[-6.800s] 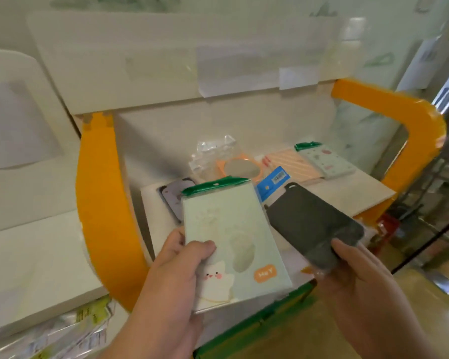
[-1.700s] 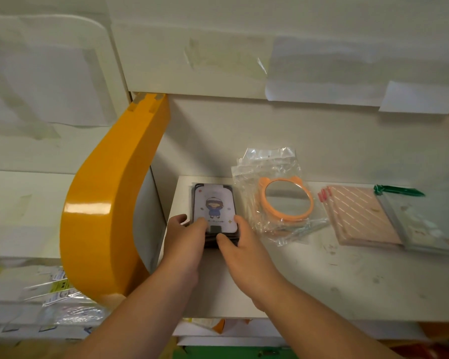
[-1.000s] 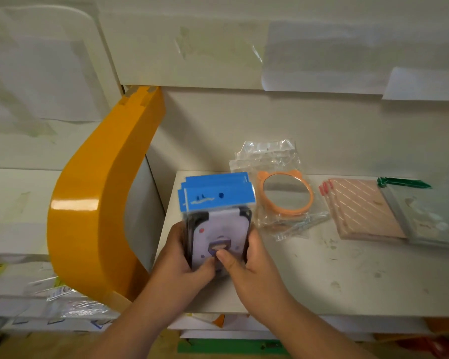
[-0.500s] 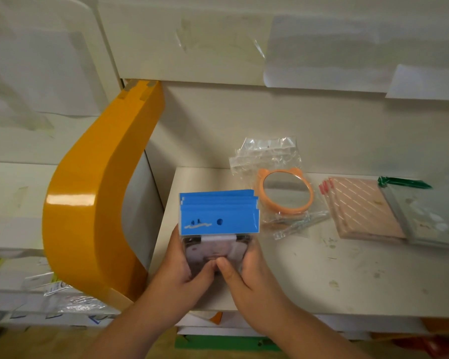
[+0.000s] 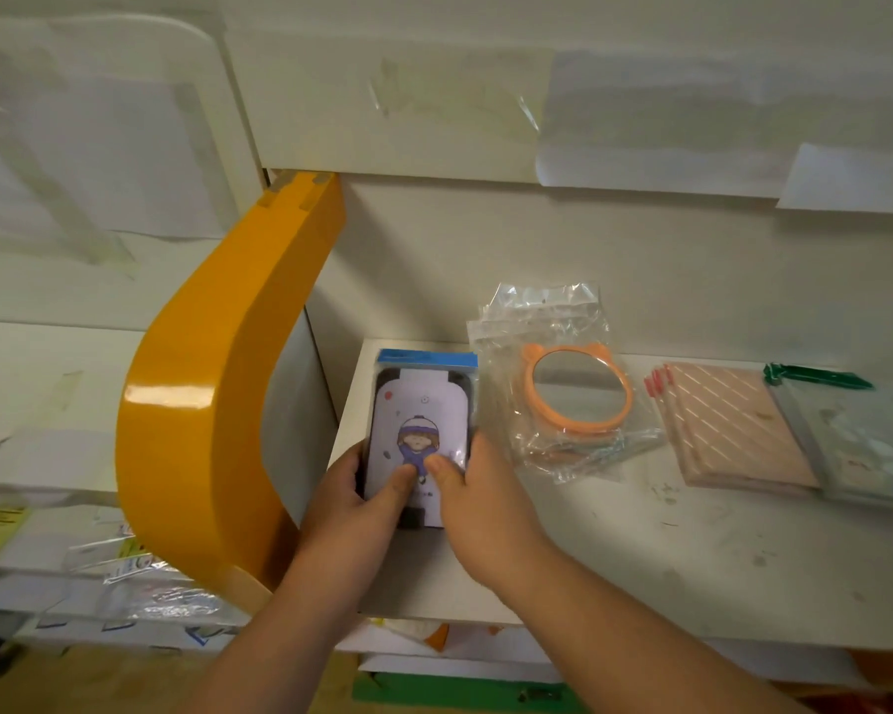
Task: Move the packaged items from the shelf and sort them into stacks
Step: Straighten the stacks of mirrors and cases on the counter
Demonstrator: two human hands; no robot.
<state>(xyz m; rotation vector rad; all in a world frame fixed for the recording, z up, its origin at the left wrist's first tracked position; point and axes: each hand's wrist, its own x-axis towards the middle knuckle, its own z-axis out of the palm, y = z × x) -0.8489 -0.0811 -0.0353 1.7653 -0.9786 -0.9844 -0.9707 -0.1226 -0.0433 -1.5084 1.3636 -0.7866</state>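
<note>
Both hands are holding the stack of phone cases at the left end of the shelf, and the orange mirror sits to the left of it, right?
Not quite. In the head view the orange mirror lies right of the stack of phone cases, which the left hand and right hand hold.

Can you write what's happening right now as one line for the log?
left hand: grips phone case pack | right hand: grips same pack | pack: on shelf

Single head-mounted wide-angle view, looking fwd and down, close over the off-white laminate shelf board; curved glossy orange side bracket at left.
</note>
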